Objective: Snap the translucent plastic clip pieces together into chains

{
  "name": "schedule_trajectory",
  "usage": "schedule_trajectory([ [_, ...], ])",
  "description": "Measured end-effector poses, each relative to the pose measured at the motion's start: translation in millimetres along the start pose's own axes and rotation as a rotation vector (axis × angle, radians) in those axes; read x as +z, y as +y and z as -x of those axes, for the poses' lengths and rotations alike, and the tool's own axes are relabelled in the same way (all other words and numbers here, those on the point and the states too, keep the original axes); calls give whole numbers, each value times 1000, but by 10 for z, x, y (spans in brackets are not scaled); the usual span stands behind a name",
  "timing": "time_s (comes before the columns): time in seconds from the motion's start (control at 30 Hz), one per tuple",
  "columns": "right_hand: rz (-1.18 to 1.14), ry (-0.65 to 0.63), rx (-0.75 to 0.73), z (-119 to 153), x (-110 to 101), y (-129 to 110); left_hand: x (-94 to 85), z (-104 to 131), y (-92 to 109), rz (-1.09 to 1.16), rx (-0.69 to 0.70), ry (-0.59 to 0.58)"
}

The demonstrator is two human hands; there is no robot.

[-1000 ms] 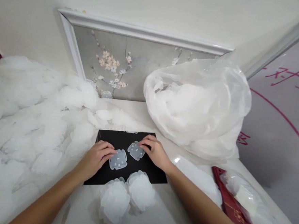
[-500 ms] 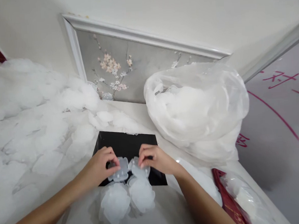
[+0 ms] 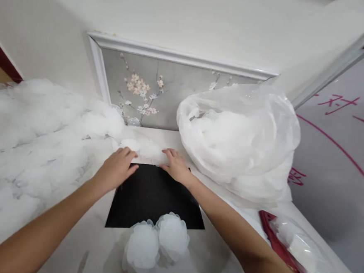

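Observation:
My left hand is over the far left corner of a black flat sheet, thumb apart from the fingers and nothing visible in it. My right hand reaches the sheet's far right corner, its fingers spread. Between and beyond my fingertips lie thin white translucent petal pieces. At the sheet's near edge, close to me, sit two round, ruffled white petal clusters side by side, a left cluster and a right cluster.
A big heap of white petal pieces covers the table's left side. A clear plastic bag full of white pieces stands back right. A red item and a smaller clear bag lie front right. Behind is a framed blossom picture.
Both hands have moved away from me to the sheet's far edge. The flat petal pieces they held above the clusters are out of my fingers, and more of the black sheet shows.

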State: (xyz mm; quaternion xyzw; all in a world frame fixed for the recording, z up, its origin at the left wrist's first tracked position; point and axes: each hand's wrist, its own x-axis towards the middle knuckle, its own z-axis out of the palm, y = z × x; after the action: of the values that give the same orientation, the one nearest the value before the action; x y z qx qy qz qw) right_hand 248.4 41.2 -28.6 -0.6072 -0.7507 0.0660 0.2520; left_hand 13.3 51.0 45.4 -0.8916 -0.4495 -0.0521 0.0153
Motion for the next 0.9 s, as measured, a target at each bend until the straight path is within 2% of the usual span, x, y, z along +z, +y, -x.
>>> schedule_trajectory([
  [0.1,150,6,-4,-142,200,-5,112,-435,-179,-125,-58,29],
  [0.2,159,-7,-70,-103,178,-35,148,-609,-221,-169,-63,12],
  [0.3,159,-54,-210,125,19,-63,94,-466,-122,-194,-33,26],
  [0.4,119,-106,-416,466,-118,-75,99,-97,80,-188,50,21],
  [0.47,16,-110,-439,681,-159,-66,174,165,216,-130,140,-29],
  [0.57,-245,-100,-288,889,-166,-37,314,426,318,39,116,-142],
  [0.67,-463,-57,-27,931,-151,-26,375,496,277,280,2,-159],
  [0.77,-472,-25,119,857,-125,-46,354,472,194,537,-108,-90],
  [0.9,-395,-71,155,728,-60,-112,291,453,166,961,-331,61],
])
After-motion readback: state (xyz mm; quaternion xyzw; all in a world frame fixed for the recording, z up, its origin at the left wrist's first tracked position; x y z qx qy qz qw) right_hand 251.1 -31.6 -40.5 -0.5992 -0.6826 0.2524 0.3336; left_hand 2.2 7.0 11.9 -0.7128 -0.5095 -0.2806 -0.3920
